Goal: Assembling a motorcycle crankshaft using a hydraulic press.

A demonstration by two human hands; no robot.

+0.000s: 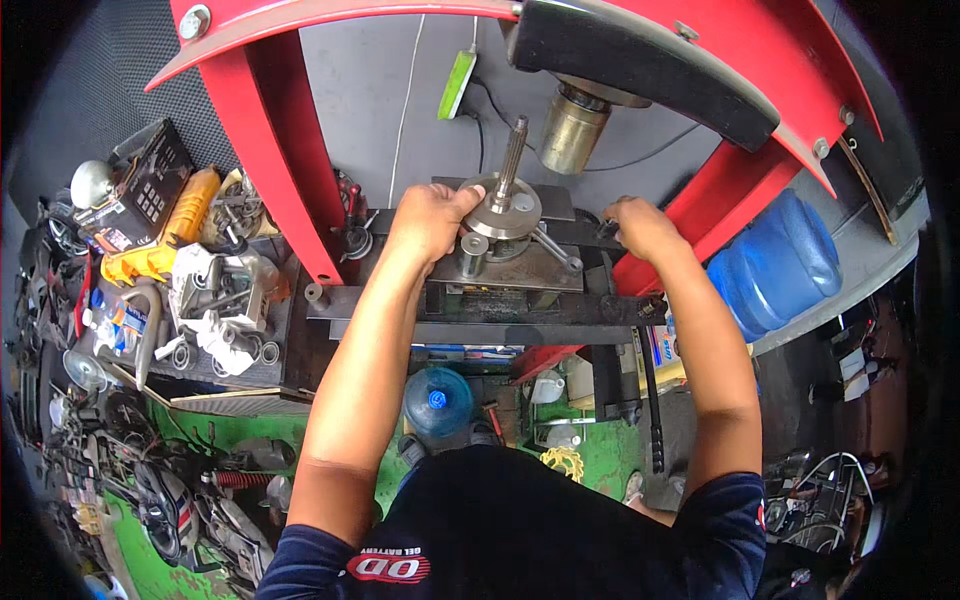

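A motorcycle crankshaft (pixel 503 212) stands on the steel plates of a press, its splined shaft pointing up and its connecting rod (pixel 558 250) sticking out to the right. My left hand (pixel 432 222) grips the rim of its round web from the left, thumb on top. A short metal cylinder (pixel 473 256) stands against the front left of the web. My right hand (pixel 640 226) is by the right post of the press, its fingers curled at a small dark part; what they hold, if anything, I cannot make out. Above hangs the press ram (pixel 575 128), apart from the shaft.
The red press frame (pixel 285 150) rises on both sides, with a dark curved bar (pixel 640 70) overhead. Left stands a bench crowded with engine parts (pixel 215 290) and a yellow case (pixel 165 240). Blue water jugs are at the right (pixel 775 265) and below the press (pixel 438 403).
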